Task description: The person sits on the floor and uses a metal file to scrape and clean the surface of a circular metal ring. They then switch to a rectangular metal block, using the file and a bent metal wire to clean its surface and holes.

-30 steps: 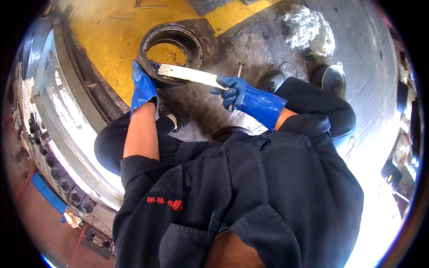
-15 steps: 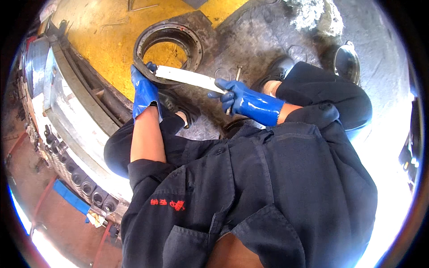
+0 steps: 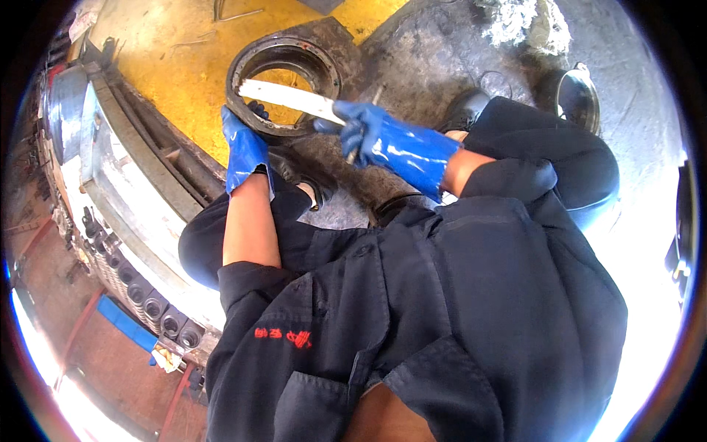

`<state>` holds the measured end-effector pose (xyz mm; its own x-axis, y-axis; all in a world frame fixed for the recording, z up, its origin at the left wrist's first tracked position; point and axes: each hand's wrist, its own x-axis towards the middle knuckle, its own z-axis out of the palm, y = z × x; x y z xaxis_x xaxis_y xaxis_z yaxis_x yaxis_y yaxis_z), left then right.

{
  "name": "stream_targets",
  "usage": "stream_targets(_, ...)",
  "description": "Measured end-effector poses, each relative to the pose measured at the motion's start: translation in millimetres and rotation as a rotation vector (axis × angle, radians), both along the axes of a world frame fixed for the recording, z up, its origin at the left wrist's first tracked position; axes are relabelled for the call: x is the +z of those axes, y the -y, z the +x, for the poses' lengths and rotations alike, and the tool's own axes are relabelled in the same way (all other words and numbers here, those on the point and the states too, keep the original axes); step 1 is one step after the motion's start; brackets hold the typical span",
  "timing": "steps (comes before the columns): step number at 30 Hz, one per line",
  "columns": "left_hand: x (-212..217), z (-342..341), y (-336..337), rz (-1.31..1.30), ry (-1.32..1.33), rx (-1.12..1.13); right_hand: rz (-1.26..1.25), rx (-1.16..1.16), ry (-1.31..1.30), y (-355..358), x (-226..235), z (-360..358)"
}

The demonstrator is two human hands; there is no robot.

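Observation:
My left hand [image 3: 247, 151], in a blue rubber glove, grips the near left rim of a dark, greasy metal ring [image 3: 329, 68]. Some of its fingertips show inside the opening, and the palm is outside. In my right hand [image 3: 394, 144], gloved the same way, is a long, flat, slightly curved white strip [image 3: 283, 96]; the fingers are wrapped round its near end. Its far end lies over the ring's opening, close to the left inner edge. Whether the strip touches the metal I cannot tell.
Under the ring is a dark metal plate [image 3: 352, 51] on the yellow floor [image 3: 166, 70]. A metal pail [image 3: 578, 99] stands at right, below a heap of white rags [image 3: 512, 18]. Along the left runs a long metal structure [image 3: 136, 169]. My shoes flank the work.
My right hand has moved left and slightly up, carrying the strip farther across the ring's opening. My left hand keeps its hold on the rim. The whole view has shifted slightly.

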<state>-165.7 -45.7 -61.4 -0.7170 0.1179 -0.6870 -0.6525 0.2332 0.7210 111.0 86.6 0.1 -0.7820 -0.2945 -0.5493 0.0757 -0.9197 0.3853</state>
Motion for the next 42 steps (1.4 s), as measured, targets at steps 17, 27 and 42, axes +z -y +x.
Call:
stream_targets(17,19,19,-9,0.056,-0.013,0.021,-0.032,-0.044,0.081,-4,-7,-13)
stream_targets(27,55,44,-7,0.351,-0.08,-0.043,0.366,-0.24,-0.249,-85,73,-4)
stream_targets(42,130,82,-30,0.387,0.039,0.02,3.269,0.673,1.014,-210,220,-61)
